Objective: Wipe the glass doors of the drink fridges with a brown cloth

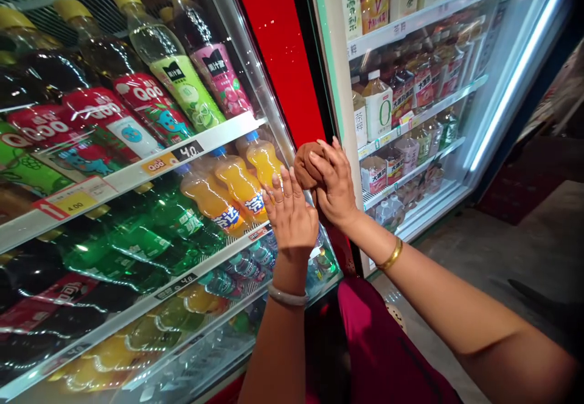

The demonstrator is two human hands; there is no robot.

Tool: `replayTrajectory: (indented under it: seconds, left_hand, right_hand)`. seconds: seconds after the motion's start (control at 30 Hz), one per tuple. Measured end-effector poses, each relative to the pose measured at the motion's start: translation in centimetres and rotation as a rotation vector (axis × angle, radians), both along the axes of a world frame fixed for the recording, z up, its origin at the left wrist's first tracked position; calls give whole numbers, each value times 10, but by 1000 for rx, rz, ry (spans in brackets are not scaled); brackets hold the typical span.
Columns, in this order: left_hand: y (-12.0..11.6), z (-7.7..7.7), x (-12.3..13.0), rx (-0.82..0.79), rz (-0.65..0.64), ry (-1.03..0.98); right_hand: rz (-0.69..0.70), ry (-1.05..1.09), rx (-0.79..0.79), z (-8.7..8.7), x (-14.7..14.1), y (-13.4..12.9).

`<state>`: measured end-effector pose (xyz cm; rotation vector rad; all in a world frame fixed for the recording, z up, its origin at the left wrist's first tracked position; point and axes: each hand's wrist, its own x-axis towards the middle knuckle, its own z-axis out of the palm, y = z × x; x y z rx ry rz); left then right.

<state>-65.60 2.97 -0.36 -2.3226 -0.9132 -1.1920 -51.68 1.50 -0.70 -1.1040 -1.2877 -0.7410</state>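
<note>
My right hand [336,186] is wrapped round a bunched brown cloth [308,163] at the edge of a drinks fridge's glass door. Just left of it my left hand [292,212] lies flat with its fingers spread, on or right against the glass; it holds nothing. Behind that hand, inside the fridge, stand orange drink bottles [237,180] with blue caps. A pale bangle [287,296] circles my left wrist, and a gold one [393,254] is on my right forearm.
Shelves of bottles, with a price rail [132,170], fill the left fridge. A red panel [283,45] stands between it and a second drinks fridge, whose pale frame [340,57] is close to my right hand. Grey floor [460,240] shows at the lower right.
</note>
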Motion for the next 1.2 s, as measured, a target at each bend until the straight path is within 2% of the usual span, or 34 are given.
replayTrajectory:
  seconds: [0.03, 0.07, 0.1, 0.27, 0.3, 0.33, 0.37, 0.4, 0.53, 0.6, 0.63, 0.67, 0.83, 0.87, 0.9, 0.97, 1.07, 1.13, 1.2]
  left_hand:
    - [0, -5, -1, -2, -1, -1]
    - [-1, -12, -2, 0, 2, -1]
    - [-1, -19, -4, 10, 8, 0]
    - [-7, -65, -12, 32, 39, 20]
    - [-9, -73, -13, 20, 42, 33]
    - [-10, -80, -15, 4, 46, 47]
    - [-12, -86, -16, -10, 50, 62]
    - [-13, -91, -17, -22, 56, 73]
    - [-17, -106, -21, -6, 75, 80]
    - [-17, -112, -22, 48, 38, 64]
    - [-17, -115, -23, 80, 14, 52]
    - [-17, -117, -24, 102, 3, 40]
    - [-21, -121, -32, 28, 47, 90]
    - [-23, -121, -33, 12, 42, 109]
    - [-24, -120, -35, 3, 35, 122]
    - [-27, -120, -36, -11, 37, 126]
    - [-29, -120, -33, -26, 53, 113]
    - [-30, -122, -31, -32, 46, 103]
    - [-31, -123, -30, -45, 30, 92]
  right_hand:
    - [2, 2, 9, 3, 0, 1]
    - [2, 5, 5, -4, -2, 1]
    - [1, 8, -13, -18, -5, -2]
    - [-39, 54, -194, -143, -32, -29]
    - [-39, 66, -216, -159, -35, -33]
    - [-40, 81, -234, -166, -37, -37]
    - [-33, 95, -245, -165, -37, -38]
    - [-18, 106, -249, -156, -35, -37]
    - [75, 114, -187, -88, -17, -21]
    - [90, 99, -136, -73, -13, -14]
    - [89, 87, -126, -76, -13, -12]
    - [84, 72, -133, -86, -16, -13]
    - [51, 86, -317, -177, -34, -38]
    - [48, 108, -342, -186, -36, -42]
    - [52, 135, -358, -188, -37, -46]
    - [75, 182, -354, -172, -34, -47]
    - [117, 165, -263, -121, -23, -36]
    - [120, 119, -201, -94, -16, -29]
    - [127, 104, -184, -88, -13, -27]
